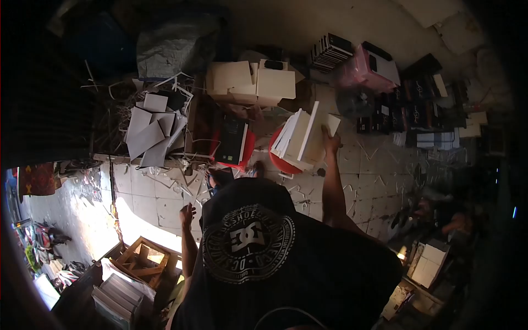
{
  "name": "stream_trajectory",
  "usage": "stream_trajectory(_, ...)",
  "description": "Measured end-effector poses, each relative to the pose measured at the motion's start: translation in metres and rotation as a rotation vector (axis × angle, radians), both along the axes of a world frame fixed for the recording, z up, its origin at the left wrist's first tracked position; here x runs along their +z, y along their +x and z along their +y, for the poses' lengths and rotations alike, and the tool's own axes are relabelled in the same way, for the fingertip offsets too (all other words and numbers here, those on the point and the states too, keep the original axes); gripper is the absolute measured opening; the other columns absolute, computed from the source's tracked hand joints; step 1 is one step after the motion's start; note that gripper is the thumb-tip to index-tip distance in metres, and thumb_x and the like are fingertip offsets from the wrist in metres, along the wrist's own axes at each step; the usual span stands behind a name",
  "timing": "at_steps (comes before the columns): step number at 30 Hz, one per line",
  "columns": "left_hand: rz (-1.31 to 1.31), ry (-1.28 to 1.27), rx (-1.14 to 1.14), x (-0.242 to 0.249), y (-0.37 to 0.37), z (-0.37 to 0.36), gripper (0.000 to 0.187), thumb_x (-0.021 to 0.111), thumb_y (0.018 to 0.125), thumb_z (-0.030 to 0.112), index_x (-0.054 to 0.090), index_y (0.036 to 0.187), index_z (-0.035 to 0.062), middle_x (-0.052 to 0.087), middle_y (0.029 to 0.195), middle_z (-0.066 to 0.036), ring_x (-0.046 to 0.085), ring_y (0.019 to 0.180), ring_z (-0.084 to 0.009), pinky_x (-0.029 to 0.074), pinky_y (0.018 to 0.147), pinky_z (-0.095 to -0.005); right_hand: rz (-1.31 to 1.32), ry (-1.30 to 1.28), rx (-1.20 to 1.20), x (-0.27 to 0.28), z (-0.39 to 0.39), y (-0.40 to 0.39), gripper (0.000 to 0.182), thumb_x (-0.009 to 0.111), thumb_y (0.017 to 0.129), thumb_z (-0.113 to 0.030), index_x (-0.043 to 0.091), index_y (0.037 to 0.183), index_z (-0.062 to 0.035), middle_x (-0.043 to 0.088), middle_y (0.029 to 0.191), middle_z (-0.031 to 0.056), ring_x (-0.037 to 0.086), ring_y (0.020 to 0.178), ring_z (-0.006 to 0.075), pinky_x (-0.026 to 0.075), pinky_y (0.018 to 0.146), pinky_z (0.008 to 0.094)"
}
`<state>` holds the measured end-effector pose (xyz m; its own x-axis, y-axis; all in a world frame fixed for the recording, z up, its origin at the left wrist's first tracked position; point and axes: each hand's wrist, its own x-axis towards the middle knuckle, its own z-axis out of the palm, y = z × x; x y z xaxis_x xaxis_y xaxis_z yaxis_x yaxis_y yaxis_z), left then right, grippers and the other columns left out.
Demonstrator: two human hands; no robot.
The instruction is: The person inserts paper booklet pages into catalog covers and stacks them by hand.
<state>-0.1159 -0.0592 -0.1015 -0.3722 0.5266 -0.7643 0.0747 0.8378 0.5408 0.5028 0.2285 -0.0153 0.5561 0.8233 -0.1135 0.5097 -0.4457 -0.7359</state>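
My right hand (331,141) grips the right edge of a pale sheet or board (318,135), with the fingers partly hidden by it. This board leans with other white sheets (289,133) on a red stool (274,153). Beside it stands a second red stool (249,149), with dark books (230,140) on top. My left hand (188,213) hangs at the left above the tiled floor, holding nothing, its fingers loosely curled and apart.
White scraps (147,137) lie heaped on a table at the left. Open cartons (231,77) stand at the back. Stacked dark books (331,53), a pink package (357,69) and dark boxes (423,110) are at the right. Paper strips litter the floor (357,187). A wooden frame (144,263) is lower left.
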Motion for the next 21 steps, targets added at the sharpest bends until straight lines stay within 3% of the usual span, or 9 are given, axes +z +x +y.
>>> stream_trajectory(2,0.019,0.143,0.006,0.019,-0.005,0.041,0.049,0.052,0.093,0.045,0.061,0.112,0.0015,0.07,0.094,-0.012,0.068,0.079,-0.0194,0.049,0.06,-0.0309,-0.126,-0.268,-0.033,-0.031,-0.012,-0.013,0.091,0.069,0.071,-0.066,0.05,0.128,0.0026,0.061,0.115,0.026,0.06,0.106,0.0386,0.049,0.089,0.0452)
stream_trajectory(6,0.085,0.307,-0.017,0.063,-0.015,0.09,0.051,0.052,0.093,0.047,0.061,0.115,0.0016,0.069,0.095,-0.011,0.066,0.082,-0.0174,0.049,0.063,-0.0296,-0.197,-0.186,-0.218,-0.039,-0.007,-0.021,0.085,0.066,0.069,-0.071,0.058,0.112,0.0023,0.062,0.11,0.026,0.061,0.104,0.0383,0.051,0.086,0.0478)
stream_trajectory(9,0.02,0.272,0.02,0.067,-0.012,0.087,0.054,0.051,0.093,0.049,0.058,0.12,0.0028,0.067,0.104,-0.012,0.065,0.093,-0.0225,0.049,0.077,-0.038,-0.244,-0.179,-0.162,-0.03,-0.014,-0.019,0.074,0.063,0.075,-0.067,0.061,0.103,0.0016,0.065,0.102,0.0219,0.065,0.093,0.0362,0.052,0.077,0.0451)
stream_trajectory(10,0.041,0.232,0.043,0.064,-0.005,0.081,0.054,0.051,0.093,0.049,0.059,0.118,0.0019,0.069,0.1,-0.011,0.066,0.087,-0.0186,0.05,0.069,-0.0319,-0.276,-0.163,-0.153,-0.029,-0.017,-0.022,0.071,0.064,0.077,-0.065,0.062,0.101,0.0016,0.066,0.098,0.0204,0.066,0.088,0.0359,0.052,0.075,0.0444)
stream_trajectory(13,-0.238,-0.064,-0.015,0.052,0.01,0.044,0.054,0.054,0.091,0.05,0.06,0.116,0.0026,0.069,0.099,-0.011,0.066,0.088,-0.0214,0.051,0.072,-0.0342,-0.181,-0.154,-0.2,-0.035,-0.021,-0.014,0.071,0.061,0.079,-0.065,0.063,0.101,0.003,0.064,0.098,0.0208,0.064,0.091,0.0358,0.051,0.078,0.0437)
stream_trajectory(16,-0.441,-0.443,-0.337,0.066,0.017,0.013,0.05,0.057,0.09,0.046,0.061,0.115,0.0025,0.069,0.098,-0.011,0.066,0.087,-0.0225,0.051,0.072,-0.0349,-0.268,-0.073,-0.248,-0.041,-0.027,-0.012,0.065,0.064,0.082,-0.056,0.06,0.11,0.0021,0.064,0.097,0.0195,0.062,0.093,0.0339,0.049,0.08,0.0437)
stream_trajectory(18,-0.402,-0.531,-0.524,0.079,0.01,0.0,0.049,0.058,0.09,0.045,0.061,0.114,0.0024,0.069,0.098,-0.011,0.066,0.086,-0.0225,0.051,0.072,-0.0349,-0.438,0.133,-0.224,-0.011,-0.019,-0.024,0.053,0.066,0.085,-0.045,0.059,0.11,0.0003,0.065,0.097,0.0178,0.062,0.092,0.0299,0.049,0.079,0.0418)
stream_trajectory(21,-0.334,-0.556,-0.642,0.09,-0.011,-0.004,0.047,0.059,0.09,0.043,0.061,0.114,0.0022,0.069,0.097,-0.011,0.066,0.085,-0.0225,0.05,0.072,-0.0348,-0.08,0.46,-0.008,0.078,-0.003,-0.114,0.033,0.068,0.087,-0.027,0.06,0.106,-0.0016,0.065,0.091,0.014,0.063,0.085,0.0233,0.049,0.076,0.0364)
